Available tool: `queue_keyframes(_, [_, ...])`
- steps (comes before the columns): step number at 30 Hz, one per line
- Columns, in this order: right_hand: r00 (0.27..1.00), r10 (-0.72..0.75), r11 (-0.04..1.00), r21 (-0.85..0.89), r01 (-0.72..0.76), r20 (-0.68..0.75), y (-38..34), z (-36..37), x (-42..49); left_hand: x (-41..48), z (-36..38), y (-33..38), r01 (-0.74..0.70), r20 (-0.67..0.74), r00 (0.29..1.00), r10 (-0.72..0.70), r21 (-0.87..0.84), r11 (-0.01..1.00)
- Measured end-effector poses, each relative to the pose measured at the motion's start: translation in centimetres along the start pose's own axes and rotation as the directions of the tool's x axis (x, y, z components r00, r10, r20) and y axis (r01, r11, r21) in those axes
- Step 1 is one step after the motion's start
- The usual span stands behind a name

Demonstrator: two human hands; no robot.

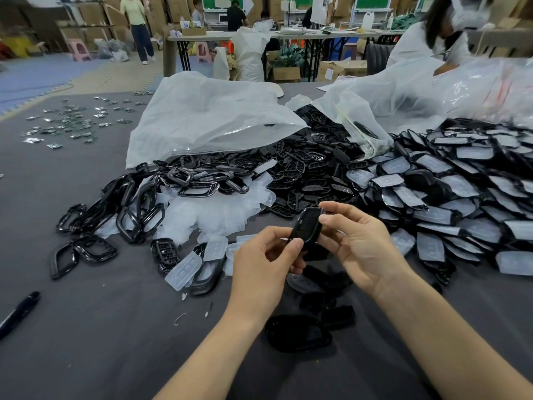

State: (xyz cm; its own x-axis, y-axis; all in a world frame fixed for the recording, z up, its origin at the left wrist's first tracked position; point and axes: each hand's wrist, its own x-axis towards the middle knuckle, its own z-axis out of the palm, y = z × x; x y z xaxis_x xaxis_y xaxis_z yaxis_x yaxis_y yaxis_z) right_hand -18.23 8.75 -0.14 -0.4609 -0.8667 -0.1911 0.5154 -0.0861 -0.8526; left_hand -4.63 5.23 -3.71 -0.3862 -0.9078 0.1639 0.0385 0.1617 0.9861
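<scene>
- Fingers of both hands grasp one small, glossy black key-fob shell, held just above a grey bench at the middle of the view.
- At the shell's lower end, the left hand pinches it, with the thumb on top and the other fingers curled underneath.
- At the upper end, the right hand grips it from the right, fingertips pressed against the top edge.
- The shell stands nearly upright between the two hands, its top leaning slightly to the right.
- Below the hands, several loose dark shells lie on the bench.
- Beyond the hands a wide heap of parts spreads across the bench:
- black ring frames lie on the left;
- translucent rubber pads lie just beside the frames;
- black grille inserts fill the centre;
- a large pile of padded shells, black with pale pads on them, fills the right.
- A clear plastic bag lies open over the back of the heap.
- A black pen lies at the left edge, well apart from the hands.
- Small packets are scattered at the far left of the bench.
- A person in white bends over the far right end of the bench.
</scene>
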Motion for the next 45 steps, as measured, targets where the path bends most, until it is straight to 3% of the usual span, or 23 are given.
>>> queue_keyframes(8, [0.998,-0.006,1.0,0.019,0.005,0.06,-0.3,0.0,-0.1,0.1,-0.1,0.5,0.079,0.078,0.995,-0.065,-0.188,0.979])
queue_keyframes(13, [0.996,0.026,0.998,0.054,-0.03,0.084,-0.5,0.1,-0.2,0.2,-0.1,0.7,0.208,0.13,0.978,-0.165,-0.48,0.852])
queue_keyframes(18, [0.992,0.084,0.991,0.092,-0.093,0.097,-0.6,0.4,-0.3,0.3,-0.3,1.1,0.311,0.181,0.951,-0.253,-0.574,0.758])
queue_keyframes(23, [0.984,0.157,0.974,0.154,-0.168,0.08,-0.6,0.6,-0.3,0.4,-0.4,1.1,0.354,0.248,0.935,-0.253,-0.623,0.697])
queue_keyframes(27, [0.991,0.081,0.996,0.027,-0.084,0.11,-0.9,0.5,-0.5,0.4,-0.6,1.4,0.51,0.394,0.859,-0.326,-0.625,0.59])
queue_keyframes(32, [0.968,-0.014,0.982,-0.18,0.061,0.249,-1.1,0.2,-0.8,0.7,-1.0,1.6,0.652,0.511,0.757,-0.408,-0.627,0.425])
queue_keyframes(36, [0.911,-0.016,0.957,-0.258,0.133,0.413,-0.9,0.1,-0.9,0.6,-1.4,2.2,0.72,0.612,0.687,-0.392,-0.645,0.256])
queue_keyframes(38, [0.875,-0.014,0.931,-0.312,0.188,0.484,-1.0,0.0,-1.0,0.5,-1.7,2.3,0.714,0.625,0.695,-0.355,-0.655,0.247])
queue_keyframes(40, [0.858,-0.068,0.853,-0.416,0.315,0.509,-1.6,-0.4,-0.9,0.6,-2.0,2.3,0.675,0.594,0.738,-0.321,-0.649,0.351])
queue_keyframes(42, [0.873,-0.217,0.656,-0.596,0.462,0.438,-2.3,-1.2,-0.1,1.2,-2.7,2.3,0.605,0.538,0.795,-0.282,-0.666,0.436])
queue_keyframes(43, [0.867,-0.317,0.46,-0.737,0.495,0.384,-2.6,-2.0,0.5,1.5,-3.1,2.2,0.563,0.478,0.827,-0.297,-0.695,0.447])
queue_keyframes(45, [0.839,-0.426,0.035,-0.92,0.389,0.339,-3.1,-3.6,1.5,2.1,-3.9,1.8,0.467,0.336,0.876,-0.347,-0.771,0.433])
